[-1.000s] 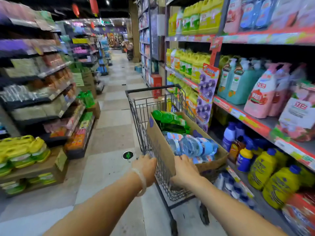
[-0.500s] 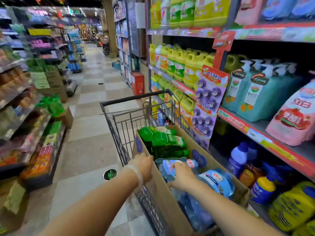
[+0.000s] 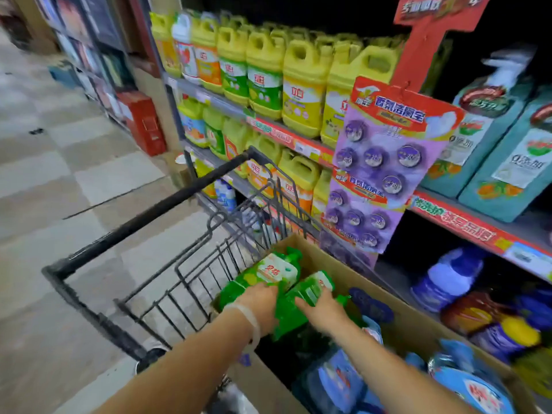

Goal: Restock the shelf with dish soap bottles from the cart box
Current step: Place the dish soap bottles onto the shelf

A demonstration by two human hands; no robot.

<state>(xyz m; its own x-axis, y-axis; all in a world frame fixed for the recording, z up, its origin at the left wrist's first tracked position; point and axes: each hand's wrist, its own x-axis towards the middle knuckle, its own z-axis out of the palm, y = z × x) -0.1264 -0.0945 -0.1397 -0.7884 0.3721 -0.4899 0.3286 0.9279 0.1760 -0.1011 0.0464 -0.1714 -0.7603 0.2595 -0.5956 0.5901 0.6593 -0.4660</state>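
Both hands are down in the far end of the cardboard box (image 3: 418, 327) that sits in the shopping cart (image 3: 167, 201). The left hand (image 3: 260, 303) has its grip on a green dish soap bottle (image 3: 268, 274), with the fingers bent round its near side. The right hand (image 3: 322, 312) lies on a second green bottle (image 3: 310, 289) just beside the first. The picture is blurry there, so I cannot tell if that hand grips the bottle or only rests on it.

The green bottles lie on their sides at the far end of the box. Nearer to the person the box holds blue packs (image 3: 475, 389), so it looks quite full.

The job looks like it is only starting. No green bottle from the box shows on the shelf (image 3: 298, 141) yet. That shelf is just to the right of the cart, and rows of yellow jugs (image 3: 301, 88) stand on it. A purple hanging card (image 3: 385, 150) hangs in front of it.

What is left is most of the work: lift the bottles out, stand them on the shelf, then come back for more.
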